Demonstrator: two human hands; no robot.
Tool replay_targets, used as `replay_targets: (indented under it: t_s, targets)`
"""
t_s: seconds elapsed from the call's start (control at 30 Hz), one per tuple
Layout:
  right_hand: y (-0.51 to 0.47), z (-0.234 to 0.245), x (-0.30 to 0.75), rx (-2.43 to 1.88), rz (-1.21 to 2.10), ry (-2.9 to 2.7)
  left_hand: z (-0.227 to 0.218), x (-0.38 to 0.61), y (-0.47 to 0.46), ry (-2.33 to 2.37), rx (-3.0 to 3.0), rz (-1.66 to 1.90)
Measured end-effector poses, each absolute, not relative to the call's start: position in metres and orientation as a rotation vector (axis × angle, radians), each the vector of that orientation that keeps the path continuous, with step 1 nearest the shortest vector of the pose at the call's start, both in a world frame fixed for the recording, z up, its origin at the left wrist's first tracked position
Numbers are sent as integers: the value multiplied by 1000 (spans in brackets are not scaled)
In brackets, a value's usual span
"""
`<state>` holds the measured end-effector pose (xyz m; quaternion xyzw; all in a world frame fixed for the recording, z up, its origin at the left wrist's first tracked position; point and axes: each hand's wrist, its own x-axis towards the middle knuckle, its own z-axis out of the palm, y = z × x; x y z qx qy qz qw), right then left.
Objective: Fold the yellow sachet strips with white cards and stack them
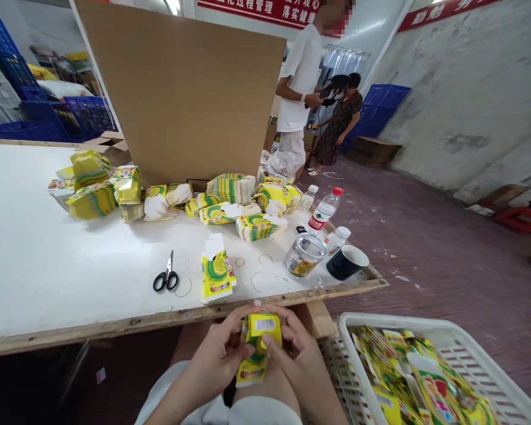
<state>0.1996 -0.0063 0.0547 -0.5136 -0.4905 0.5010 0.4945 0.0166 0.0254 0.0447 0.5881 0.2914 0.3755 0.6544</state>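
A small yellow and green printed carton (257, 342) with a barcode on its upper panel is held above my lap, just off the table's front edge. My left hand (223, 348) grips its left side, thumb on the front. On the other side my right hand (292, 342) grips it, its thumb pressing the printed face. The carton's far side is hidden. Beyond my hands, a short stack of flat cartons (216, 271) lies on the table. Black-handled scissors (165, 274) rest left of that stack.
Bundles of flat cartons (230, 192) line the back of the white table (22, 248) before a cardboard panel (190, 94). A jar (305, 255), a mug (347, 262) and bottles (325, 209) stand at right. A white basket (398, 321) holds cartons. Two people (298, 88) stand beyond.
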Motion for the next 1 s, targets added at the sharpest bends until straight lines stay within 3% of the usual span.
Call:
replay_targets:
  t_s: [0.23,0.47,0.63,0.93,1.0]
  targets:
    - [-5,45,191,-1544,929,-1381,46,13,24,574,1186,815]
    - [-4,39,192,-1506,1007,-1415,45,15,22,595,1164,817]
    - [-5,40,189,-1638,839,-1444,46,15,23,626,1159,829]
    - [-17,43,201,-1308,905,-1168,51,31,19,672,1243,781]
    - [-24,45,210,-1339,792,-989,51,31,21,712,1422,816]
